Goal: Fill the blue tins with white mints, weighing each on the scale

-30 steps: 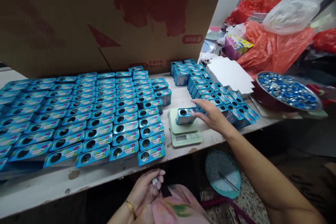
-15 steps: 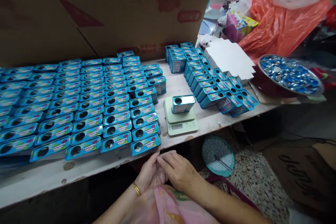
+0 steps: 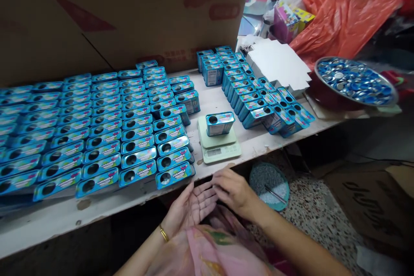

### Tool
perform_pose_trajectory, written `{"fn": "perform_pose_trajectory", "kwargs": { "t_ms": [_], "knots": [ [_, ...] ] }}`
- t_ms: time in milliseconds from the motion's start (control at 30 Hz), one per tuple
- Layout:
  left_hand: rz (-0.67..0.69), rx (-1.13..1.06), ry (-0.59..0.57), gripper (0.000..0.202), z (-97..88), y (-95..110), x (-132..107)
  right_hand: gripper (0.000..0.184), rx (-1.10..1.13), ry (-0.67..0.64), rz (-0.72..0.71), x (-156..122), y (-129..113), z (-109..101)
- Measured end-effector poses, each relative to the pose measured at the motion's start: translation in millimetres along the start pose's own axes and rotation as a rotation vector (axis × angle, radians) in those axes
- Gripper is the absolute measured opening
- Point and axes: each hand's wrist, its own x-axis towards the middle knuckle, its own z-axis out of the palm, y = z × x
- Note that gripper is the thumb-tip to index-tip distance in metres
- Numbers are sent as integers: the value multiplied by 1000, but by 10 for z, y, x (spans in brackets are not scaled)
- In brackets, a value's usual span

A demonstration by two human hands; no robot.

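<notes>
My left hand [image 3: 194,209] lies palm up in front of the table edge, fingers stretched out and nothing in the palm. Beside it, my right hand [image 3: 233,192] has loosely bent fingers, its fingertips near the left hand's fingers; I see nothing held. Just beyond the hands, a blue rectangular tin [image 3: 220,125] with a round hole in its top stands upright on a pale green digital scale [image 3: 221,153]. The scale's display [image 3: 214,152] is too blurred to read. Rows of similar tins [image 3: 137,151] marked "Caramelo Macizo" fill the table's left side.
More tins [image 3: 247,97] stand right of the scale. Behind them lies a white cardboard piece [image 3: 278,64]. A bowl of blue and silver round lids [image 3: 355,82] sits at the far right. Below the table is a teal basin [image 3: 270,185] of grey and white bits with a metal tool.
My hands were together; now they have parted. The left palm has opened upward, and the right hand has moved to the right and slightly up. The view has shifted a little.
</notes>
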Motion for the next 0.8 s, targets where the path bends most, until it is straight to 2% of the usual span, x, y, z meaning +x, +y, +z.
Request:
{"fn": "perform_pose_trajectory", "kwargs": {
  "t_ms": [133, 233, 367, 400, 467, 533, 600, 700, 800],
  "knots": [
    [-15, 50, 33, 51, -49, -9, -8, 17, 60, 241, 109, 73, 88, -487],
    [-11, 55, 30, 51, -33, -15, 8, 13, 149, 359, 182, 92, 33, -624],
    [-16, 81, 19, 51, 39, 11, 46, 11, 226, 205, 124, 131, -155, -520],
    [-17, 95, 20, 51, 50, 18, 55, 11, 212, 197, 106, 175, -189, -510],
    [-16, 122, 33, 50, 55, 27, 68, 12, 156, 263, 82, 334, -214, -557],
    [-14, 142, 54, 49, 41, 29, 78, 12, 83, 342, 49, 574, -184, -671],
    [-10, 156, 73, 47, 20, 30, 81, 14, 5, 362, -3, 842, -113, -783],
    [5, 169, 89, 44, -2, 47, 61, 16, -139, 296, -99, 1150, 28, -830],
    [27, 184, 101, 41, -3, 91, 0, 18, -302, 227, -158, 1245, 145, -769]
  ]
}}
